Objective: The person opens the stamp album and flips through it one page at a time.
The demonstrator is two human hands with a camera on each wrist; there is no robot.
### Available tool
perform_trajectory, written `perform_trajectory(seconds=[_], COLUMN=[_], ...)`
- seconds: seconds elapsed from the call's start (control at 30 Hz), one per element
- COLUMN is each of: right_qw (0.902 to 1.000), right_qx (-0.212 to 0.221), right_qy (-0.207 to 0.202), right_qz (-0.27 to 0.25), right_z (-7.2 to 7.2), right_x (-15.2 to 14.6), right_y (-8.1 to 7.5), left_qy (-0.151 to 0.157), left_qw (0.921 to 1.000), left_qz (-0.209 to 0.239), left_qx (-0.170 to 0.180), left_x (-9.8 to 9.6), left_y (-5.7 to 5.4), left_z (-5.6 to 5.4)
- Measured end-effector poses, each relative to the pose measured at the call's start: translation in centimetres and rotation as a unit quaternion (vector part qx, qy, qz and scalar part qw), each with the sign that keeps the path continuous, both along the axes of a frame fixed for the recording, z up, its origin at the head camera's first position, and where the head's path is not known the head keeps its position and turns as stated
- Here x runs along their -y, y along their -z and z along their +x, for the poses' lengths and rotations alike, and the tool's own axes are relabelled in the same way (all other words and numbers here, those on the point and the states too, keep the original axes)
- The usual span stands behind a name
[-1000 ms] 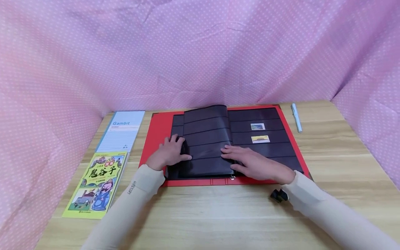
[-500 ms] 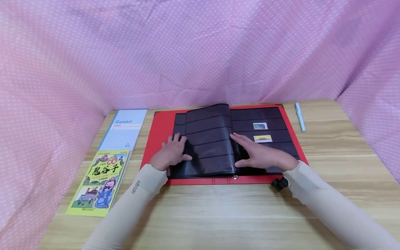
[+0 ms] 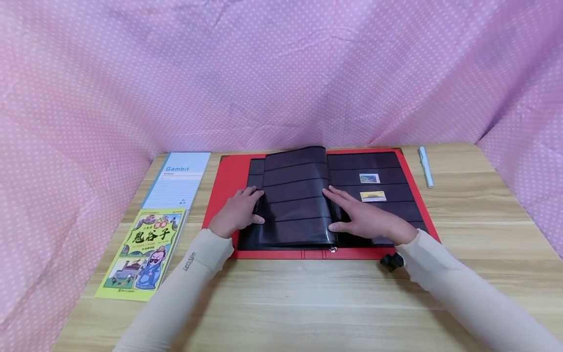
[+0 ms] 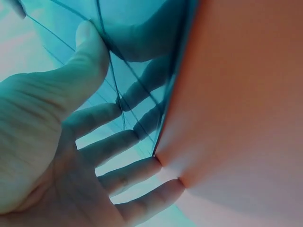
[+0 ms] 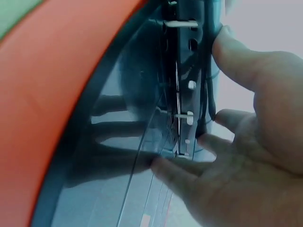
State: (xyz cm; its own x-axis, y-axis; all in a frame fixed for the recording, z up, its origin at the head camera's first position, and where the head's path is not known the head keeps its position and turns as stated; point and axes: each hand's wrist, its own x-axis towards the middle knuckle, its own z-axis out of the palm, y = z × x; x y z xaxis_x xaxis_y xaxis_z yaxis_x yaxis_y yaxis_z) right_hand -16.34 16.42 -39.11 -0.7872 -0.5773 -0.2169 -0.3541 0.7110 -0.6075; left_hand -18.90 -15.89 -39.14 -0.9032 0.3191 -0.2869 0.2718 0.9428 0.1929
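Observation:
A red stamp album (image 3: 226, 171) lies spread on the table, with black pocket pages (image 3: 294, 195). One page bulges up near the ring spine. My left hand (image 3: 237, 211) rests with fingers spread on the left pages, its fingertips at their outer edge; in the left wrist view its fingertips (image 4: 175, 187) touch the page and the red cover. My right hand (image 3: 365, 215) touches the bulging page beside the spine with straight fingers and thumb. The right wrist view shows the metal rings (image 5: 182, 23) near it. Two stamps, one green-blue (image 3: 369, 178) and one yellow (image 3: 373, 196), sit in the right page.
A blue Gambit notebook (image 3: 178, 178) and a yellow comic-style book (image 3: 140, 254) lie at the left. A light blue pen (image 3: 425, 166) is at the right. Something small and black (image 3: 391, 262) shows by the right wrist. Pink dotted cloth (image 3: 281, 73) hangs behind the wooden table (image 3: 299, 298).
My right hand has shifted up along the spine, its fingers now against the bulging page. My left hand has stayed nearly in place. The whole view has drifted slightly.

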Motion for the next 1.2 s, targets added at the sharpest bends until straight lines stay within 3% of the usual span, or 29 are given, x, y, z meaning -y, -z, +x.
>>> perform_trajectory(seconds=[0.33, 0.47, 0.6, 0.83, 0.97, 1.2], right_qw=[0.9989, 0.9982, 0.9973, 0.9965, 0.996, 0.9961], right_qx=[-0.025, -0.035, -0.044, -0.054, -0.056, -0.056], right_qy=[0.028, 0.035, 0.035, 0.034, 0.033, 0.025], right_qz=[0.026, 0.034, 0.047, 0.054, 0.061, 0.064], right_z=[0.7, 0.8, 0.8, 0.7, 0.6, 0.4], right_x=[1.9, 2.7, 3.1, 3.3, 3.3, 3.5], right_y=[-0.3, -0.2, -0.4, -0.5, -0.4, -0.5], left_qy=[0.007, 0.016, 0.005, -0.032, -0.03, -0.057], left_qw=[0.9997, 0.9995, 0.9993, 0.9995, 0.9995, 0.9983], left_qz=[-0.019, -0.027, -0.027, 0.005, 0.006, 0.009], left_qx=[-0.012, 0.004, 0.026, 0.004, -0.003, 0.007], left_x=[0.4, 0.8, 1.0, 0.5, 0.3, 0.3], left_y=[-0.3, -0.4, -0.6, -0.3, -0.3, -0.3], left_z=[-0.2, -0.4, -0.4, 0.1, 0.3, 0.2])
